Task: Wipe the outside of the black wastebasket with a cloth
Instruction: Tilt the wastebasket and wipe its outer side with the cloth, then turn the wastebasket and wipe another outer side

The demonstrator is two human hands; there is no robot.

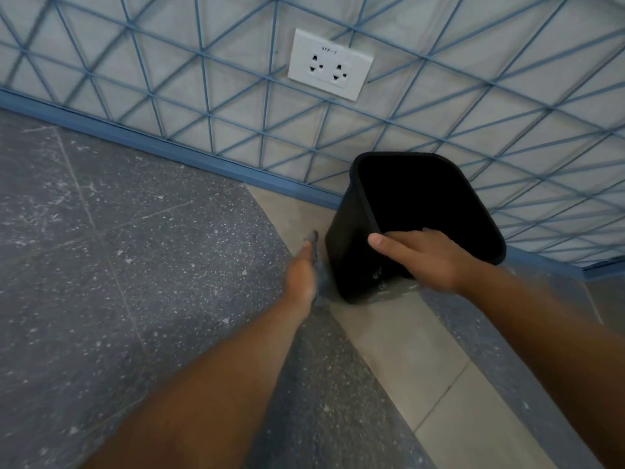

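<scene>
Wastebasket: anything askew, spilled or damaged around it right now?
The black wastebasket is tilted, not flat on the floor; the right hand grips its near rim. Pale smudges mark its lower side. The left hand holds a grey cloth beside it.

Dim, even indoor light; wide-angle bending toward the edges; motion blur smears the left hand (302, 277) near centre.

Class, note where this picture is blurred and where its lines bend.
Head view: the left hand and its cloth are smeared by motion; the right hand on the wastebasket is sharper; the wall lines bow from the wide lens.
</scene>
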